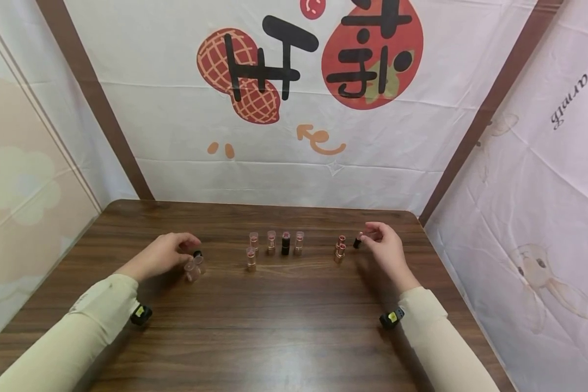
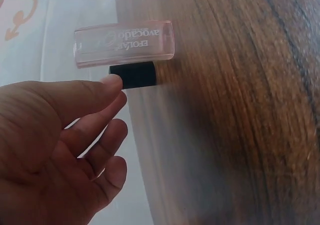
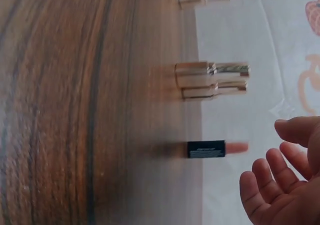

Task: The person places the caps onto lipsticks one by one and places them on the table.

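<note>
My left hand (image 1: 167,253) is at the left side of the table, its thumb and index fingertip pinching the top of a small black lipstick cap (image 2: 137,75). Close beside that cap stands a clear pinkish lipstick cap (image 2: 125,44) with white lettering; the head view shows two such clear caps (image 1: 191,272) there. On the right, my right hand (image 1: 386,251) has its fingers loosely spread, holding nothing. Near its fingertips an uncapped black lipstick (image 3: 206,149) with a pink bullet stands upright. Two uncapped gold lipsticks (image 3: 192,75) stand just left of it.
Mid-table, several gold lipsticks (image 1: 251,261) with clear caps stand around a black lipstick (image 1: 286,245). The brown wooden table (image 1: 284,326) meets a printed white cloth wall (image 1: 176,136) at the back. Cloth walls also flank both sides.
</note>
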The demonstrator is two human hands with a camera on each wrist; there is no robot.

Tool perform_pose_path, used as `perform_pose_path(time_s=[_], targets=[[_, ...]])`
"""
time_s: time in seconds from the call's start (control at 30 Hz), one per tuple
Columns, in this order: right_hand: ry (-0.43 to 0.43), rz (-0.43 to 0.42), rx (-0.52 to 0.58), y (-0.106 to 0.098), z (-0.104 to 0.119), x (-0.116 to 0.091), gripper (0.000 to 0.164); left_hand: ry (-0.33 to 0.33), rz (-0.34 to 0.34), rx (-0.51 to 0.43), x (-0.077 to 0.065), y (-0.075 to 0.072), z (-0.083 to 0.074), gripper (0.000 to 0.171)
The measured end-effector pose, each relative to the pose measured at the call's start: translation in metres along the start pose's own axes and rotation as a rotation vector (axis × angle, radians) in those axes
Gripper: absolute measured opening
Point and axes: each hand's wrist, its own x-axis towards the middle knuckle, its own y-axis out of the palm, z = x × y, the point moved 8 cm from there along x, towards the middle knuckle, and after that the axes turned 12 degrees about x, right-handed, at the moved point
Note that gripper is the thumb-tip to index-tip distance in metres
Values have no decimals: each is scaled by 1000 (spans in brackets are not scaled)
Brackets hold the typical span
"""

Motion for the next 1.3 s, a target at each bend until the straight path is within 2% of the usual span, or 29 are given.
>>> perform_pose_path(time_s=[0.3,0.53,0.8,1.1,1.3], targets=[[127,31,9,6,-29,11,47,1,27,20,4,7,-3,34],[169,69,47,15,-40,15,48,-1,21,34,8,8,-3,30],[196,89,2,23,-49,17,43,10,7,54,9,9,-3,25],[196,87,-69,28,-51,20,37,9,-75,85,5,-8,-5,25],[218,93,-104,28,-50,20,43,16,-127,88,5,-24,-15,25]])
